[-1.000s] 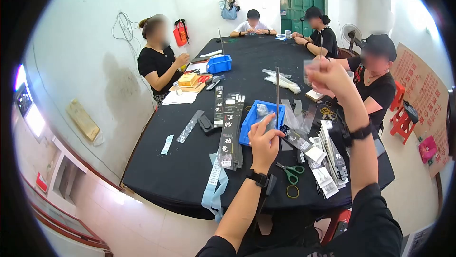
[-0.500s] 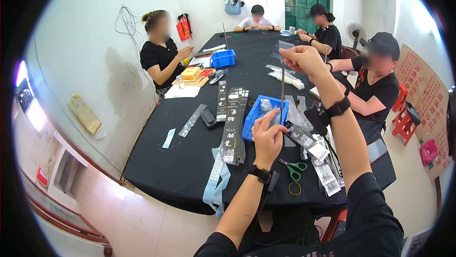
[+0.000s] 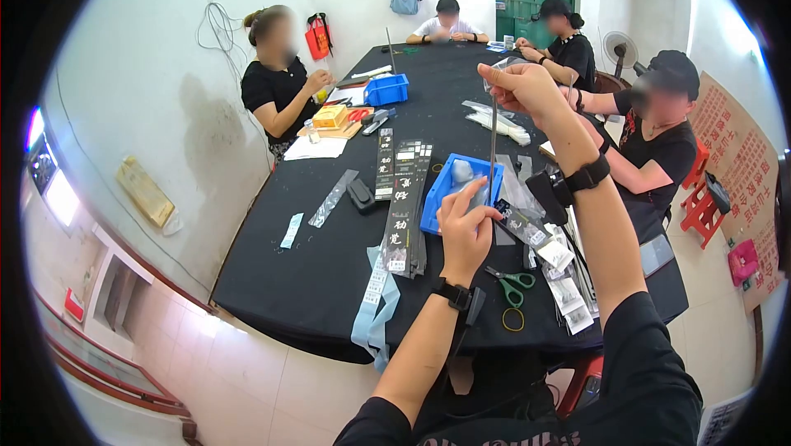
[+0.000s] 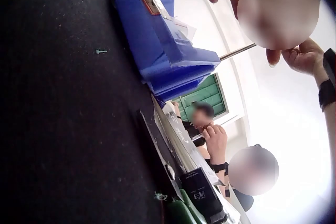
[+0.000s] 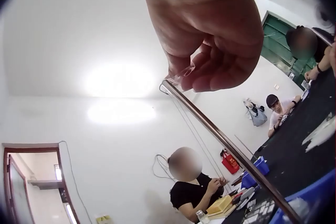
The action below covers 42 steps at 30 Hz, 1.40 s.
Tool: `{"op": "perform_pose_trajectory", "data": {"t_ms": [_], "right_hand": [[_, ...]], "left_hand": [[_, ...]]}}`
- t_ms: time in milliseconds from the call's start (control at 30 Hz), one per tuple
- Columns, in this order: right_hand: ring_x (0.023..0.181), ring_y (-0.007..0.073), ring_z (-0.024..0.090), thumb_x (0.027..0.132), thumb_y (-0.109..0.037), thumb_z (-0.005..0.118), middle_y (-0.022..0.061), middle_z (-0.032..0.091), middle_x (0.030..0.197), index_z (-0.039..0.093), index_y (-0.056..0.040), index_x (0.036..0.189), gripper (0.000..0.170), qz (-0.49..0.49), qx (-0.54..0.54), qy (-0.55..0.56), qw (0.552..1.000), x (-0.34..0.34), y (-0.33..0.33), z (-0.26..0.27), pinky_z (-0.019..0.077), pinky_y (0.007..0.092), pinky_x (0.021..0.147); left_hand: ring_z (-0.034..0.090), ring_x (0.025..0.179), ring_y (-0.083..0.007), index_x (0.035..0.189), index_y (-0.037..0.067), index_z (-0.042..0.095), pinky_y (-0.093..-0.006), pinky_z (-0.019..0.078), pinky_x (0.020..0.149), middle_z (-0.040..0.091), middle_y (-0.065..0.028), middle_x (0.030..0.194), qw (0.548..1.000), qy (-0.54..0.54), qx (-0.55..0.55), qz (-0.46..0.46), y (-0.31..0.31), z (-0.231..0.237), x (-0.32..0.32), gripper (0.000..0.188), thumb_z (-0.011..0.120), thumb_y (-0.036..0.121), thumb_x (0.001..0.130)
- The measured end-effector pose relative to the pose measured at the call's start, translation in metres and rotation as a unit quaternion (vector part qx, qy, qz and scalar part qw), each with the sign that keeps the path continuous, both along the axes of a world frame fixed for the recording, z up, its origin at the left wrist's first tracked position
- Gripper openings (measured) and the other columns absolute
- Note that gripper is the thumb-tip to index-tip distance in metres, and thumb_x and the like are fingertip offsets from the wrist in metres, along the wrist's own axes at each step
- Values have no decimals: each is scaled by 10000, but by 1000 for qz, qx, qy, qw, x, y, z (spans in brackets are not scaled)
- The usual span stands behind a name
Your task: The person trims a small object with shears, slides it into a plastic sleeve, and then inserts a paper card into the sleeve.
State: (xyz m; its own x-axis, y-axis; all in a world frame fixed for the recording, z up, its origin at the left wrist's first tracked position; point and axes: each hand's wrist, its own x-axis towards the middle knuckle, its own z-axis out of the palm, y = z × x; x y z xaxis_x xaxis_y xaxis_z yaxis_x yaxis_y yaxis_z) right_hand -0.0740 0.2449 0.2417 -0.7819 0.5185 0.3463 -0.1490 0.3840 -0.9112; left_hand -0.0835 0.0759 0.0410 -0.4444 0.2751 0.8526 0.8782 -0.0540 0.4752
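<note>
My right hand point(image 3: 527, 93) is raised over the table and pinches a clear plastic piece point(image 5: 181, 74) between thumb and fingers. That plastic is right at the top end of a thin upright metal rod point(image 3: 493, 145), where a loop and fine lines point(image 5: 191, 120) show in the right wrist view. Lower down, my left hand point(image 3: 463, 227) is beside the rod in front of a blue bin point(image 3: 441, 203); I cannot tell whether its fingers hold anything. Clear plastic packets point(image 3: 463, 171) lie in the bin.
Green-handled scissors point(image 3: 517, 281), white-carded packets point(image 3: 568, 298) and a phone point(image 3: 657, 255) lie on the right. Black printed strips point(image 3: 400, 223), a black stapler-like object point(image 3: 360, 196) and blue label tape point(image 3: 375, 306) lie left. Several people sit around the black-covered table point(image 3: 288, 281).
My right hand has moved left and in to the rod's top, bringing the clear plastic piece there. My left hand has stayed beside the rod.
</note>
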Motion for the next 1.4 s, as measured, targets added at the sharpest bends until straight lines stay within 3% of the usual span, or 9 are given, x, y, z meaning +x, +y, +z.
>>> {"op": "perform_pose_trajectory", "data": {"t_ms": [67, 300, 400, 500, 567, 700, 867, 1067, 1400], "right_hand": [[625, 52, 578, 792, -530, 803, -16, 617, 707, 636, -76, 730, 488, 8, 17, -21, 1000, 5, -3, 3, 491, 189, 599], [633, 37, 566, 840, -454, 787, -21, 612, 709, 638, -79, 749, 413, 42, 35, 17, 998, 10, -4, 0, 455, 177, 578], [654, 22, 559, 886, -363, 762, -32, 621, 733, 659, -73, 827, 313, 89, 48, 49, 994, 9, 0, -1, 443, 169, 586], [669, 46, 614, 880, -263, 776, 14, 691, 777, 690, -25, 956, 264, 151, 49, 88, 983, 11, 6, -4, 449, 180, 562], [775, 37, 633, 910, -235, 742, 8, 709, 901, 675, -35, 1087, 275, 131, 95, 74, 984, 15, 6, -6, 501, 183, 678], [770, 65, 656, 856, -215, 796, 44, 722, 860, 680, 0, 1055, 315, 156, 88, 115, 977, 23, -2, -6, 494, 199, 670], [818, 80, 670, 835, -230, 813, 48, 724, 875, 672, -6, 1101, 375, 132, 205, 121, 962, 24, 2, -6, 513, 225, 743], [807, 83, 672, 826, -204, 812, 50, 718, 870, 680, -2, 1075, 347, 137, 219, 108, 960, 23, 4, -17, 515, 223, 738], [759, 49, 622, 831, -160, 801, 2, 670, 802, 690, 8, 999, 262, 156, 134, 62, 977, 27, -3, -64, 509, 219, 710]], "left_hand": [[540, 1067, -235, 702, 156, 750, -373, 370, 950, 646, 5, 1306, 1000, -2, 2, -3, 1, 0, 0, 219, 623, -22, 711], [542, 1119, -240, 713, 151, 736, -389, 358, 941, 641, 3, 1301, 1000, -5, 0, -7, 0, -2, 0, 203, 629, -22, 711], [541, 1114, -238, 714, 153, 738, -388, 358, 942, 640, 6, 1300, 1000, -7, -2, -4, 0, -1, 0, 200, 634, -18, 714], [539, 1108, -237, 714, 156, 739, -387, 358, 944, 639, 9, 1302, 1000, -9, -2, -4, 1, -2, -1, 198, 638, -15, 716], [540, 1102, -237, 712, 156, 737, -386, 357, 944, 641, 13, 1299, 1000, -9, 4, -6, 1, -2, -1, 198, 637, -14, 717], [535, 1072, -223, 699, 153, 750, -364, 360, 951, 649, 16, 1307, 1000, -3, 2, -7, 1, -2, 0, 220, 618, -23, 720], [564, 1042, -210, 678, 148, 739, -359, 366, 926, 679, 9, 1283, 1000, 10, -4, 14, 2, -3, -2, 199, 627, -15, 705], [597, 989, -211, 663, 141, 732, -347, 396, 889, 693, -14, 1262, 1000, 22, 4, 17, 3, -3, -3, 183, 630, -7, 692], [638, 959, -226, 676, 113, 735, -355, 456, 860, 695, -58, 1251, 1000, 8, 6, -9, 5, -3, -4, 171, 623, -16, 693]]}}
